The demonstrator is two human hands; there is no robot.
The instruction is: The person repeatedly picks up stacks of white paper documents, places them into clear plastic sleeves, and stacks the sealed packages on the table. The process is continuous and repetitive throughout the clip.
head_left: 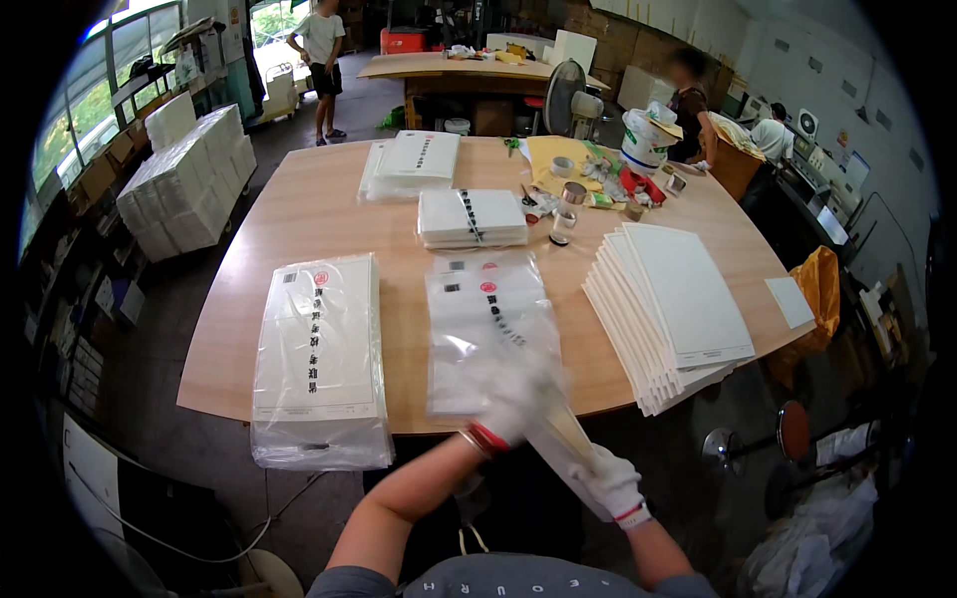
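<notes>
My right hand (pixel 610 483), in a white glove, grips the lower end of a white paper pack (pixel 561 434) held tilted at the table's front edge. My left hand (pixel 510 404), also gloved, is over the near end of a clear printed plastic bag (pixel 488 294) lying flat on the table; motion smears its fingers, so I cannot tell what they hold. Left of it lies a stack of bagged white paper packs (pixel 317 349) with black print and a red mark. On the right, a fanned stack of white paper packs (pixel 683 299) leans askew.
Farther back on the table (pixel 249 219) sit two more stacks (pixel 471 217), tape rolls (pixel 575 192), scissors (pixel 528 196) and a white bucket (pixel 648 140). A fan (pixel 565 95) stands behind. Wrapped bundles (pixel 194 179) are at left; a stool (pixel 794 431) is at right. Other people are in the background.
</notes>
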